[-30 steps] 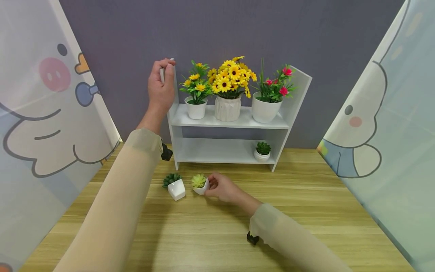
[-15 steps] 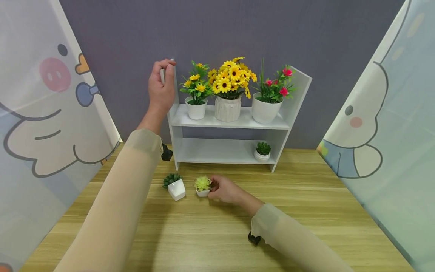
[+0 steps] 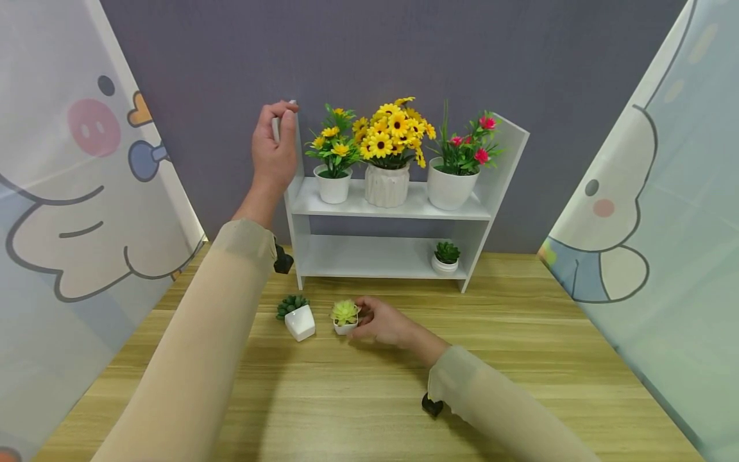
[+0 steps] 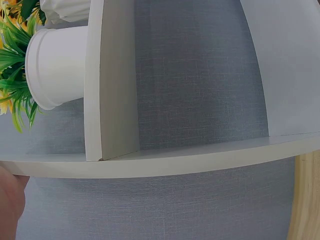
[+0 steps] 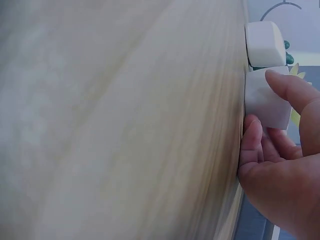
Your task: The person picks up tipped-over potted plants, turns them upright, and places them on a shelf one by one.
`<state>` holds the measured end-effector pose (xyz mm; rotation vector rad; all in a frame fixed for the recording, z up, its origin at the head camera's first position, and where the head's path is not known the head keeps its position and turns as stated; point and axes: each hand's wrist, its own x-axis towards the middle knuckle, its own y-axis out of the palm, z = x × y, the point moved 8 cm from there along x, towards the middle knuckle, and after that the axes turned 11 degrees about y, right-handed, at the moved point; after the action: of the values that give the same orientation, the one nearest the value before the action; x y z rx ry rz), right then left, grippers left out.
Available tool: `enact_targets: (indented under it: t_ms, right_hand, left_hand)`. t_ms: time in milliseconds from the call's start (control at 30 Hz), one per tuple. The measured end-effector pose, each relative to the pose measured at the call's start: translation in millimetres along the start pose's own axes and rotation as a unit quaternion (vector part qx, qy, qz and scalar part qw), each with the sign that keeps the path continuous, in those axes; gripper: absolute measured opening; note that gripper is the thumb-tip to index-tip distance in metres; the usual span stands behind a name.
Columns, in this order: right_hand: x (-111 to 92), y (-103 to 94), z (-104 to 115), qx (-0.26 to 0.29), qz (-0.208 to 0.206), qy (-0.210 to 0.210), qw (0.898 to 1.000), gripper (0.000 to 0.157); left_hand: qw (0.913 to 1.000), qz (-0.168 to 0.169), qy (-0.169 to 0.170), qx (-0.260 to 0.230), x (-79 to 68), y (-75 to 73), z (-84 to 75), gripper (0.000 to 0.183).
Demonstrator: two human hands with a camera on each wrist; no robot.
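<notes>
My left hand (image 3: 274, 144) grips the upper end of the left side panel of a white two-tier shelf (image 3: 369, 256). In the left wrist view, only a bit of that hand shows beside the panel edge. On the wooden table in front, my right hand (image 3: 382, 323) holds a small potted succulent (image 3: 345, 313) with yellow-green leaves, upright, by its white square pot. The right wrist view has the thumb on one side of the pot (image 5: 267, 97) and fingertips at another. To its left, a dark green succulent in a white pot (image 3: 300, 323) lies tipped over.
On the upper tier stand a yellow-flowered plant (image 3: 333, 186), a vase of yellow daisies (image 3: 387, 185) and a pot with pink-red flowers (image 3: 453, 189). A small green succulent (image 3: 446, 256) sits at the lower tier's right end. A grey wall rises behind.
The yellow-green succulent has gone from tilted to upright in my right hand and shifted slightly right. My left hand has stayed on the shelf panel.
</notes>
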<state>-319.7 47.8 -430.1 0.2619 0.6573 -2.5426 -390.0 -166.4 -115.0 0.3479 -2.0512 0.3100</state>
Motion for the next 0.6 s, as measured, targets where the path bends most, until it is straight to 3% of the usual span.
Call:
enact_targets:
  t_ms: [400,600]
  right_hand:
    - [0.4,-0.9,0.5,0.025,0.001,-0.007,1.0,0.055]
    - [0.6,-4.5,-1.8,0.047,0.002,0.002,0.999,0.061]
  left_hand:
    - [1.0,0.002,-0.005,0.0,0.0,-0.8,-0.2,0.034]
    - [1.0,0.001,-0.005,-0.006,-0.9,-0.8,-3.1,0.029]
